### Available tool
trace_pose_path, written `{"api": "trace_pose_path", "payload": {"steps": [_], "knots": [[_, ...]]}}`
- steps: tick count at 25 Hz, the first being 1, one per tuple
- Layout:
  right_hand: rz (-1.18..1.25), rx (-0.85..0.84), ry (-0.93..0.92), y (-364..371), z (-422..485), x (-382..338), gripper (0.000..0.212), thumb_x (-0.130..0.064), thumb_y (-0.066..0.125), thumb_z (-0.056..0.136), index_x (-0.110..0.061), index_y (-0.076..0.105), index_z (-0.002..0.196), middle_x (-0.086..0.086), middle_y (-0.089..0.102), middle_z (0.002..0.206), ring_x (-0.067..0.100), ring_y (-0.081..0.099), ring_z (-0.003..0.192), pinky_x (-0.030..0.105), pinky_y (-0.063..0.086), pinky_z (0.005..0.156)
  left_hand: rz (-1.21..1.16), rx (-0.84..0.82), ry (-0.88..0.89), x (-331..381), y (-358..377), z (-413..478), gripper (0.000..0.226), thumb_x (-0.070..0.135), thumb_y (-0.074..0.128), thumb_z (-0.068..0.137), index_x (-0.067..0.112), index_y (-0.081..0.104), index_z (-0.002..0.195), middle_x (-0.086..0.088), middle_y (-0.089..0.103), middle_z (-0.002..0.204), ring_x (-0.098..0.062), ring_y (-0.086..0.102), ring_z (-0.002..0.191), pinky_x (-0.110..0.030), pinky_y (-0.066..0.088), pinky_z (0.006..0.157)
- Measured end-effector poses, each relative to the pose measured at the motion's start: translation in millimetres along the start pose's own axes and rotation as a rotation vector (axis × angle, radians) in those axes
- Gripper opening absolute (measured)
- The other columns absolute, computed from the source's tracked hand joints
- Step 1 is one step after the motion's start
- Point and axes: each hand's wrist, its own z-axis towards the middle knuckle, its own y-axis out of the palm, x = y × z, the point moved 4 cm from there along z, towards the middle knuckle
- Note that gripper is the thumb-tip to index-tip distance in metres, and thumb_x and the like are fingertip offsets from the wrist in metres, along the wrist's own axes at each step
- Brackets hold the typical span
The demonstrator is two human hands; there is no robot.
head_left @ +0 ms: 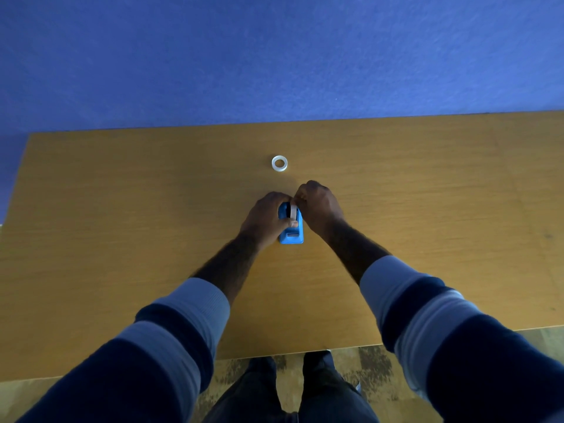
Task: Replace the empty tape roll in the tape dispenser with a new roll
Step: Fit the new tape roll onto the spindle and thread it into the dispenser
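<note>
A blue tape dispenser [291,230] is seen standing on a wooden table [122,209], near the middle of the tabletop, with its cutter end turned toward the person. To the left of the dispenser, the left hand [264,219] is wrapped around the dispenser's left side, its fingers curled over the top rear and its thumb laid across the body; the dispenser is gripped by it. A pale strip, apparently tape [293,211], is seen running along the top of the dispenser between the two hands. To the right of the dispenser, the right hand [319,207] is closed into a loose fist at the far upper end, its fingertips pinched at the strip's far end, though what exactly is pinched cannot be told. Beyond the dispenser, well apart from it and further from the person, a small whitish ring-shaped roll [279,163] is seen lying flat on the table. Striped blue sleeves [171,331] are pushed up on both forearms.
</note>
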Motion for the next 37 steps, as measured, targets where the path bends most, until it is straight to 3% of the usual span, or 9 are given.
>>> {"api": "trace_pose_path", "payload": {"steps": [6,11,17,23,33,37], "knots": [[-0.021,-0.002,-0.045,0,-1,1,0.019,-0.013,0.053,0.099,-0.004,0.068,0.091,0.009,0.062,0.092,0.019,0.058,0.074,0.023,0.039,0.056,0.005,0.001,0.006,1,-1,-1,0.044,0.020,0.082,0.075,0.020,0.064,0.116,0.008,0.061,0.111,-0.009,0.058,0.099,-0.025,0.047,0.084],[-0.072,0.013,-0.159,-4,-8,-3,0.012,-0.007,0.065,0.091,-0.006,0.074,0.100,0.008,0.066,0.097,0.020,0.062,0.084,0.032,0.054,0.068,0.027,0.006,0.006,1,0,-1,0.044,0.019,0.082,0.077,0.020,0.063,0.117,0.009,0.060,0.111,-0.007,0.057,0.099,-0.021,0.041,0.082],[-0.192,0.017,-0.235,-3,-8,-8,0.006,-0.006,0.065,0.090,-0.004,0.069,0.094,0.010,0.064,0.090,0.020,0.059,0.080,0.029,0.051,0.062,0.036,-0.009,-0.002,-1,0,0,0.042,0.023,0.082,0.075,0.021,0.064,0.113,0.011,0.060,0.107,-0.007,0.057,0.097,-0.018,0.039,0.077],[-0.242,-0.022,-0.238,-3,-5,-13,0.006,-0.010,0.057,0.095,-0.005,0.062,0.093,0.009,0.059,0.092,0.016,0.049,0.081,0.029,0.041,0.061,0.041,-0.007,0.006,-1,1,-1,0.042,0.023,0.081,0.077,0.022,0.063,0.114,0.009,0.061,0.111,-0.009,0.058,0.100,-0.024,0.043,0.084],[-0.116,-0.090,-0.180,-8,-1,-6,0.016,-0.013,0.055,0.097,-0.002,0.066,0.098,0.013,0.063,0.095,0.024,0.061,0.080,0.038,0.053,0.067,0.038,0.012,0.039,0,-1,-3,0.045,0.021,0.083,0.077,0.020,0.062,0.117,0.006,0.063,0.115,-0.008,0.058,0.101,-0.025,0.048,0.087],[-0.073,-0.069,-0.161,-6,-6,-3,0.012,-0.012,0.061,0.094,-0.007,0.070,0.099,0.009,0.065,0.098,0.021,0.064,0.084,0.037,0.057,0.072,0.005,-0.011,0.040,-2,-2,-1,0.048,0.024,0.084,0.076,0.019,0.063,0.119,0.007,0.063,0.117,-0.006,0.057,0.102,-0.015,0.040,0.081]]}}
